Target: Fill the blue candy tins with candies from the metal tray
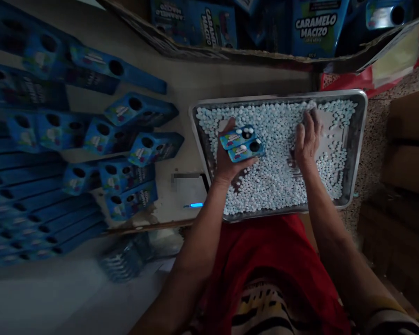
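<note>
My left hand (226,160) grips two small blue candy boxes (246,151) side by side, their round top holes facing up. A few pale candies lie on top of the boxes. Beneath them, a metal tray (361,135) holds a layer of pale blue-white candies (275,186). On the tray's right side my right hand (307,139) rests among the candies, fingers stretched and somewhat apart. Its palm side is hidden. Beside that hand a patch of tray bottom shows through.
Several blue boxes with round holes (146,144) stand on the table to the left, with more in tight rows. A cardboard carton (209,55) of blue boxes sits at the far edge. Brown cartons (408,139) stand at right. A pen (196,204) lies left of the tray.
</note>
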{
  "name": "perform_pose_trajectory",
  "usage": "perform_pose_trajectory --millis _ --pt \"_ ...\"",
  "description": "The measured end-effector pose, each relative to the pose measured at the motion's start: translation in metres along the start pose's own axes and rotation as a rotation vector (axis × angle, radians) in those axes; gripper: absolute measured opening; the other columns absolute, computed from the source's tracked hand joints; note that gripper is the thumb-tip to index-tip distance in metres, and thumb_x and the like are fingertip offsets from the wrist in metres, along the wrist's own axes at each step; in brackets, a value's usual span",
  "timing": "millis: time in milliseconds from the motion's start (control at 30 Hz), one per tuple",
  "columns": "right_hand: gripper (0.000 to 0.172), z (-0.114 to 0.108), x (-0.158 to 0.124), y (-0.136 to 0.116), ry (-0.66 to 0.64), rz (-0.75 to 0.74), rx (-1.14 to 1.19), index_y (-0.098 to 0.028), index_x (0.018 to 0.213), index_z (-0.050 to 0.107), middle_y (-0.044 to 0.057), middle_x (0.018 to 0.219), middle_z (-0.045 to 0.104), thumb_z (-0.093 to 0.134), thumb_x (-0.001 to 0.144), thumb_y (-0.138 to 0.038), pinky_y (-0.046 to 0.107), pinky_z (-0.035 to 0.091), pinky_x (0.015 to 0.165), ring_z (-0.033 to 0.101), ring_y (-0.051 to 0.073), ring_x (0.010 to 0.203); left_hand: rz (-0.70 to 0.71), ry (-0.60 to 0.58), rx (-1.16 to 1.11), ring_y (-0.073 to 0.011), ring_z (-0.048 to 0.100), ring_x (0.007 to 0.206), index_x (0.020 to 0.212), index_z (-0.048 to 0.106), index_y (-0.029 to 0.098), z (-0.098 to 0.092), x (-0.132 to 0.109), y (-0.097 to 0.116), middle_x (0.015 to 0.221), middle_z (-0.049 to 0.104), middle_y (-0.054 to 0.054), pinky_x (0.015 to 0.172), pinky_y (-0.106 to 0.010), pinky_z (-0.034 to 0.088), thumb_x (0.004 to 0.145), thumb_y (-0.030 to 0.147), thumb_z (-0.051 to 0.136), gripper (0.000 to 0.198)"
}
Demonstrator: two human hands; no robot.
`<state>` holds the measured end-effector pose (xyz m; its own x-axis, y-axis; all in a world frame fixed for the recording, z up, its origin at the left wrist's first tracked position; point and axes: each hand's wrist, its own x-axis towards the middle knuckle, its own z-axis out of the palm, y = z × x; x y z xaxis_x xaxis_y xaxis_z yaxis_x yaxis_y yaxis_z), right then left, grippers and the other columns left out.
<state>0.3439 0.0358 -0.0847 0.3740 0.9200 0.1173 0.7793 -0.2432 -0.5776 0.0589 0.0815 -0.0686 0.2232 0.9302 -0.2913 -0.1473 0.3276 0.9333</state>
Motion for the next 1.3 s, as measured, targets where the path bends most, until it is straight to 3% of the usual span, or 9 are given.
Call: perform_pose_trajectory --millis 133,300,400,567,733,867,1033,1167,1300 --pt "0.066 0.013 -0.013 -0.033 0.012 0.031 0.209 -0.026 0.152 0.065 0.011 0.167 0.056 0.025 0.113 -0.06 0.059 0.033 0.137 0.05 0.029 0.159 0.046 -0.133 0.086 -0.0383 0.056 0.153 0.151 0.058 0.026 0.037 -0.009 -0.014 0.165 0.058 -0.011 0.129 -0.055 0.049 0.05 0.052 0.112 0.117" --pt "0.057 -0.006 -0.016 -0.039 -0.056 0.145 0.647 -0.028 0.14 0.074 0.006 0.164 0.062 0.042 0.107 -0.063 0.059 0.032 0.138 0.051 0.029 0.159 -0.099 -0.32 -0.025 -0.04 0.069 0.14 0.141 0.063 0.025 0.075 -0.008 -0.016 0.146 0.073 -0.013 0.117 -0.057 0.061 0.055 0.065 0.106 0.104" --pt "0.049 -0.018 -0.016 -0.044 -0.129 0.321 0.906 -0.029 0.132 0.077 0.004 0.156 0.069 0.06 0.1 -0.061 0.056 0.033 0.138 0.055 0.029 0.156 -0.001 -0.523 0.01 -0.0399 0.062 0.15 0.145 0.062 0.027 0.083 0.0 -0.001 0.158 0.067 -0.014 0.125 -0.058 0.055 0.058 0.068 0.104 0.104" --pt "0.039 -0.008 -0.03 -0.078 -0.1 0.771 1.415 -0.029 0.121 0.077 0.003 0.124 0.082 0.067 0.097 -0.057 0.053 0.056 0.121 0.074 0.025 0.129 0.219 -0.639 0.178 -0.0386 0.055 0.158 0.145 0.059 0.032 0.069 -0.011 0.046 0.165 0.06 -0.011 0.132 -0.061 0.047 0.074 0.069 0.096 0.088" --pt "0.014 -0.005 -0.033 -0.095 0.04 1.134 1.823 -0.025 0.1 0.074 -0.001 0.092 0.08 0.069 0.1 -0.038 0.032 0.067 0.084 0.077 0.015 0.091 0.425 -0.401 0.452 -0.0377 0.054 0.158 0.137 0.06 0.029 0.024 -0.047 0.073 0.156 0.067 -0.013 0.133 -0.067 0.042 0.085 0.064 0.091 0.07" --pt "0.02 -0.04 -0.028 -0.12 -0.011 0.9 1.928 -0.026 0.094 0.074 0.0 0.087 0.075 0.08 0.095 -0.044 0.029 0.064 0.073 0.073 0.015 0.082 0.403 -0.239 0.691 -0.0374 0.068 0.142 0.136 0.061 0.027 -0.007 -0.055 0.06 0.139 0.077 -0.013 0.137 -0.068 0.034 0.083 0.067 0.089 0.072" --pt "0.035 -0.075 -0.03 -0.177 -0.071 0.49 1.69 -0.028 0.083 0.071 0.001 0.078 0.062 0.077 0.092 -0.061 0.038 0.062 0.081 0.064 0.019 0.076 0.406 -0.186 0.694 -0.0356 0.07 0.14 0.137 0.061 0.025 -0.007 -0.055 0.045 0.14 0.076 -0.012 0.137 -0.063 0.036 0.079 0.058 0.095 0.075" --pt "0.048 -0.072 -0.03 -0.194 -0.134 0.371 1.468 -0.027 0.071 0.066 0.004 0.082 0.061 0.072 0.087 -0.071 0.043 0.06 0.083 0.062 0.022 0.08 0.339 -0.071 0.636 -0.0333 0.071 0.136 0.137 0.059 0.025 0.0 -0.055 0.043 0.142 0.073 -0.012 0.122 -0.052 0.055 0.075 0.049 0.098 0.077" --pt "0.048 -0.057 -0.024 -0.198 -0.05 0.3 1.372 -0.027 0.074 0.064 0.004 0.085 0.057 0.063 0.094 -0.071 0.043 0.058 0.086 0.06 0.022 0.082 0.325 -0.034 0.588 -0.0314 0.075 0.125 0.134 0.06 0.024 -0.002 -0.057 0.04 0.136 0.072 -0.01 0.108 -0.046 0.063 0.072 0.044 0.098 0.075"
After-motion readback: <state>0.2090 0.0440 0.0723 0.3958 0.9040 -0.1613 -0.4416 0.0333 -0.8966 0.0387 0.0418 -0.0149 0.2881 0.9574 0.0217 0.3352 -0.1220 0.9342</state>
